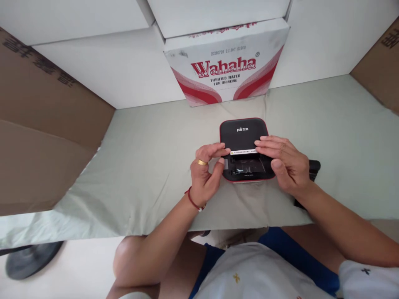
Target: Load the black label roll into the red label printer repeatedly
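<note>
A small square receipt printer (243,135), black with a red rim and a pale logo, lies flat on the cloth-covered table. Across its middle runs a white warning strip (243,152), and below that is a dark glossy window (249,166). My left hand (206,170), with a gold ring and a red bracelet, grips the printer's left edge, fingers curled over the top and thumb by the side. On the opposite edge, my right hand (285,164) holds the printer, its long fingers laid over the top and its thumb at the lower right side. The undersides of the fingers are hidden.
Behind the printer stands a red and white water carton (227,70) against white boxes (134,66). A brown cardboard box (46,124) bounds the left, another cardboard box (382,70) the right. Beside my right wrist lies a black object (314,167), partly covered. The table's cloth (146,166) is greenish.
</note>
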{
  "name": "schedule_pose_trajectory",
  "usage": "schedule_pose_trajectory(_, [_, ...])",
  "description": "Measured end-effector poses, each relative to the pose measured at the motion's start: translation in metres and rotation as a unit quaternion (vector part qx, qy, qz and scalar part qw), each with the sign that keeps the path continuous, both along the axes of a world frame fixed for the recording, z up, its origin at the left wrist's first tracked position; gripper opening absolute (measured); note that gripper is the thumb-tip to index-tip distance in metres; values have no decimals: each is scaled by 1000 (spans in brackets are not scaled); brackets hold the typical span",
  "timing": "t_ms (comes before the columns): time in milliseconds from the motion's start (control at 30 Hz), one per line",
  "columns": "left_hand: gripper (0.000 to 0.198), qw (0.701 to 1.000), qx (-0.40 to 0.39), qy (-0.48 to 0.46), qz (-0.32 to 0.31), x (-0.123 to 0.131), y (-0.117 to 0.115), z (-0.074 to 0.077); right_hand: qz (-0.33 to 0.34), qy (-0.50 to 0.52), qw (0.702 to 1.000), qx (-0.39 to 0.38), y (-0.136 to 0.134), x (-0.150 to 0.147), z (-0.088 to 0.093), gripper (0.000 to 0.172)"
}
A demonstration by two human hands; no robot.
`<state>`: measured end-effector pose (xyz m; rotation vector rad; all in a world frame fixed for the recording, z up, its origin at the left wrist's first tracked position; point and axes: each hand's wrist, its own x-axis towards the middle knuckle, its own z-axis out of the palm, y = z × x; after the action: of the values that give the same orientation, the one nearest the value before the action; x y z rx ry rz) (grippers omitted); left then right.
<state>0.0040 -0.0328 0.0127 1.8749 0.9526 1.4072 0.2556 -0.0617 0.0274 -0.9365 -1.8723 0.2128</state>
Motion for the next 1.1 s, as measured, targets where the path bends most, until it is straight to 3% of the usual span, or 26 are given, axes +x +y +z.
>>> schedule_pose_trajectory(100, [35, 994, -54, -84, -37, 3, 6, -6, -7, -33, 998, 46, -9, -3, 0, 43])
schedule_pose_trajectory(200, [52, 982, -120, -136, -50, 2, 13, -13, -32, -52, 993, 97, -18, -4, -2, 45])
schedule_pose_trajectory(333, [75, 962, -222, -131, -95, -3, 18, -18, -38, -77, 992, 91, -22, -3, -2, 46])
schedule_pose_trajectory(433, [77, 943, -262, -155, -136, -4, 19, -17, -21, -77, 993, 87, -23, -2, 0, 44])
schedule_pose_trajectory(667, [85, 933, -292, -159, -138, -2, 16, -15, -1, -81, 991, 104, -23, -2, 6, 39])
schedule_pose_trajectory(933, [91, 921, -299, -196, -157, -1, 21, -23, 23, -59, 989, 133, -16, -3, 6, 34])
schedule_pose_trajectory(1000, [89, 914, -306, -210, -161, 0, 22, -25, 61, -50, 992, 102, -14, 0, 16, 30])
schedule_pose_trajectory(1100, [78, 898, -323, -255, -157, 4, 22, -27, 94, -6, 995, -37, -6, 5, 40, 32])
